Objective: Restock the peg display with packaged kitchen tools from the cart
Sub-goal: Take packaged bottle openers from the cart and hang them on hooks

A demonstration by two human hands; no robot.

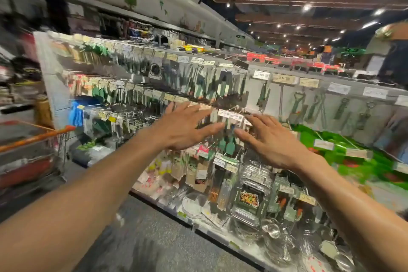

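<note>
Store aisle under ceiling spotlights, both hands spread before the grey peg display (251, 95).
Both the left hand (183, 127) and the right hand (269, 139) are flat with fingers straight and splayed, gripping nothing, either side of the white-carded, green-headed packaged kitchen tools (228, 146) hanging on a middle-row peg; motion blur hides any contact. Well to the left stands a wire metal cart (33, 139) with an orange handle.

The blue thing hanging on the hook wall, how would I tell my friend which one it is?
Find the long grey peg display and go to its left end, where the orange cart handle points. The blue pack hangs just above that handle's tip. It is the only bright blue thing there; its neighbours are green, grey and silver.
</note>
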